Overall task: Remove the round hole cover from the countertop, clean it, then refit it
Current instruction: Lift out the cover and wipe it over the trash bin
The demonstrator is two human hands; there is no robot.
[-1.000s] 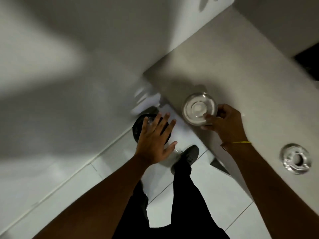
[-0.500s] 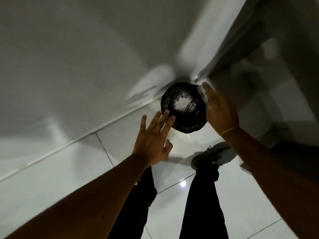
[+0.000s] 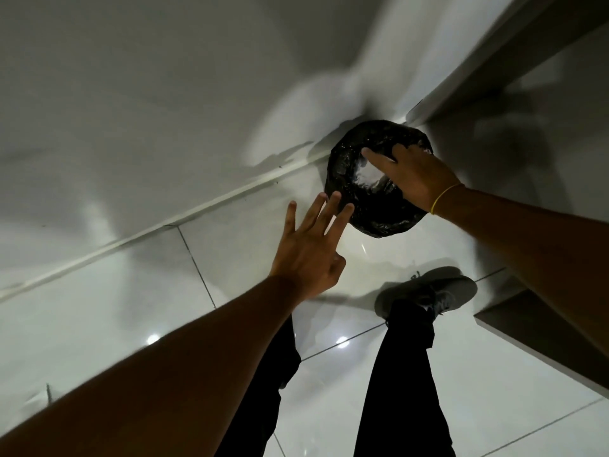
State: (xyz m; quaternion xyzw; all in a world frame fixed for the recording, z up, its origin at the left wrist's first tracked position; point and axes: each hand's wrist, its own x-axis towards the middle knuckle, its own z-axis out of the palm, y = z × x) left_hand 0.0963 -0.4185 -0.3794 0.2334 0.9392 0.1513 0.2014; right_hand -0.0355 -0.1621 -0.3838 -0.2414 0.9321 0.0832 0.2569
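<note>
Round hole cover: not visible in the head view; its whereabouts cannot be told. Countertop shows only as a pale slab edge running into the upper right corner, seen from below its level.

Black bin, lined with a glossy black bag, stands on the floor at the foot of the wall, just under the countertop's end. Something pale and bright lies inside it; too blurred to identify.

Right hand reaches over the bin's rim, fingers extended into the opening, palm down; nothing discernible in its grasp, though the fingertips are partly hidden. A thin yellow band circles the wrist.

Left hand is spread flat and empty, fingertips just beside the bin's near-left rim; contact cannot be told.

Floor: large glossy white tiles with thin dark joints, reflecting ceiling lights. Wall: plain white, a skirting strip along its base. Grey shoe and black trouser legs stand on the tiles below the bin.
</note>
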